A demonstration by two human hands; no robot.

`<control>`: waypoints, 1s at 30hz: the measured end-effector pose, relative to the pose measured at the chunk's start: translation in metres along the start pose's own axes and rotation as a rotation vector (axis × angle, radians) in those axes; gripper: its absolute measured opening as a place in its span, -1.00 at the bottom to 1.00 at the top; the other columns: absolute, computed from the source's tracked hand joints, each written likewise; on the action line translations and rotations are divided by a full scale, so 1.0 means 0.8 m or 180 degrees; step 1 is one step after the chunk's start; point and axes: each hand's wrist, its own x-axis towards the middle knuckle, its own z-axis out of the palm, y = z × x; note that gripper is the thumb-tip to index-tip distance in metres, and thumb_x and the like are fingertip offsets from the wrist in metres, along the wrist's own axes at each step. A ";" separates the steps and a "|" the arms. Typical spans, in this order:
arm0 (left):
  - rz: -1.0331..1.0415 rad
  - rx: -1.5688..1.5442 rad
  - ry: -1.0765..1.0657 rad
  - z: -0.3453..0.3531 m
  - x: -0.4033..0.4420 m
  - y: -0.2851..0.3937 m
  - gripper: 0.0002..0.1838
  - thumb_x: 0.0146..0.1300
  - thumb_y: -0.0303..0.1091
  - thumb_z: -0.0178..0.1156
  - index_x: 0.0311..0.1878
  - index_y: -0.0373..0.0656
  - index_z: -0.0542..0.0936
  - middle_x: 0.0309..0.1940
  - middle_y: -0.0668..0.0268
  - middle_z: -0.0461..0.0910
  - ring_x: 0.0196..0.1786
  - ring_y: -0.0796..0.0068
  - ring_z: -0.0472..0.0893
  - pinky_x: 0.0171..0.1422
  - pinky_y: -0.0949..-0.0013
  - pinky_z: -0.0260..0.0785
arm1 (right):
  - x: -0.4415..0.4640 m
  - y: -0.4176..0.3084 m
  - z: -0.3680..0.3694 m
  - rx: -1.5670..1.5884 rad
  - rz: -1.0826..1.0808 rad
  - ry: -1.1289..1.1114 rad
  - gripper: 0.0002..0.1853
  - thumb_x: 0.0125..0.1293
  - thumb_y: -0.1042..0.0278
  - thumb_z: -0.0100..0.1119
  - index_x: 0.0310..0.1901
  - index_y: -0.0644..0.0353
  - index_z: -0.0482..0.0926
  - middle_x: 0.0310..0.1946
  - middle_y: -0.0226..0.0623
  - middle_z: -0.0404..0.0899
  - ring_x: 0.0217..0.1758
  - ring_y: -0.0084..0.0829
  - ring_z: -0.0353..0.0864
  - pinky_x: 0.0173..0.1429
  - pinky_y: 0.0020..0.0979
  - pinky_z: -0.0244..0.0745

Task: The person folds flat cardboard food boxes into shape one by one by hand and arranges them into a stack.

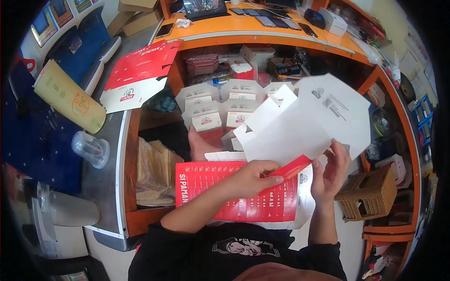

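Note:
A large cardboard sheet (pixel 290 126), white on its upper face with a folded red edge, is held up in front of the body. My left hand (pixel 263 177) is closed on the red folded edge, thumb on top. At the sheet's right part, my right hand (pixel 331 171) pinches its lower edge between thumb and fingers. Below both hands, a fanned stack of red printed sheets (pixel 211 182) lies on the lap. Behind the held sheet stand several white and red boxes (pixel 206 121) with raised flaps.
On the grey side table (pixel 117 173) lie a red and white flat sheet (pixel 140 70), a yellow cylinder (pixel 70 96) and a clear plastic cup (pixel 92 149). Phones (pixel 267 21) lie on the orange desk (pixel 211 36). A woven basket (pixel 365 195) is at right; a bare foot (pixel 199 145) shows beyond the stack.

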 end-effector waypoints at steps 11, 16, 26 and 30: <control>0.0719 -0.0619 -0.0273 -0.012 -0.006 0.009 -0.75 0.52 -0.40 0.17 0.12 -0.34 0.62 -0.10 0.37 0.49 -0.19 0.61 0.53 -0.03 0.47 0.38 | 0.042 -0.071 -0.014 -0.0850 -0.1146 -0.1045 -0.44 -0.07 0.73 0.36 0.08 0.18 0.72 -0.04 -0.14 0.61 -0.01 -0.14 0.60 0.05 -0.24 0.59; 0.1250 -0.0265 -0.0262 0.006 0.004 0.006 -0.77 0.52 -0.42 0.14 0.10 -0.34 0.61 -0.11 0.33 0.47 -0.11 0.53 0.50 0.04 0.43 0.36 | 0.044 -0.053 -0.015 -0.1002 -0.1517 -0.0512 -0.48 -0.08 0.76 0.43 0.02 0.22 0.74 -0.06 -0.14 0.55 -0.21 -0.25 0.64 -0.11 -0.30 0.64; 0.1329 0.0404 -0.0072 0.015 -0.034 0.058 -0.67 0.57 -0.41 0.03 0.31 -0.26 0.51 -0.04 0.23 0.48 0.04 0.45 0.51 0.18 0.33 0.37 | 0.098 -0.105 -0.046 -0.0847 -0.1245 -0.1774 -0.54 -0.10 0.54 0.48 -0.04 0.11 0.79 -0.02 -0.28 0.58 0.09 -0.19 0.53 0.02 -0.32 0.60; 0.1276 0.0334 0.0030 0.023 -0.039 0.076 -0.65 0.56 -0.44 0.03 0.33 -0.26 0.46 -0.04 0.19 0.50 0.03 0.42 0.53 0.19 0.35 0.38 | 0.121 -0.127 -0.044 -0.1157 -0.1272 -0.1960 -0.57 -0.10 0.49 0.43 -0.07 0.13 0.80 -0.02 -0.25 0.59 0.09 -0.13 0.51 0.04 -0.28 0.58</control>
